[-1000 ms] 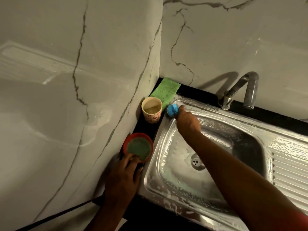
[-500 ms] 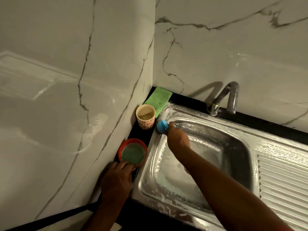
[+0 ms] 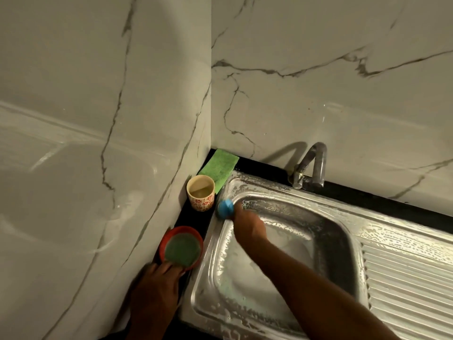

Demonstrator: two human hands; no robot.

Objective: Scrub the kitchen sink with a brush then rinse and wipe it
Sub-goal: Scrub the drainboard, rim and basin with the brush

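A stainless steel sink (image 3: 289, 192) covered in soapy foam fills the lower right. My right hand (image 3: 247, 225) grips a blue brush (image 3: 225, 208) and holds it against the sink's left rim near the back corner. My left hand (image 3: 159, 283) rests on the black counter with its fingertips touching a red bowl (image 3: 169, 238) that holds a green scouring pad (image 3: 181, 250). The brush bristles are hidden under my hand.
A patterned cup (image 3: 201, 193) with liquid stands in the corner by the marble wall. A green cloth (image 3: 219, 166) lies behind it on the black counter. The metal tap (image 3: 311, 168) rises behind the basin. A ribbed draining board (image 3: 407, 278) lies to the right.
My right hand slid the brush a little forward along the left rim, away from the back corner. The camera view tilted up. My left hand stayed at the red bowl.
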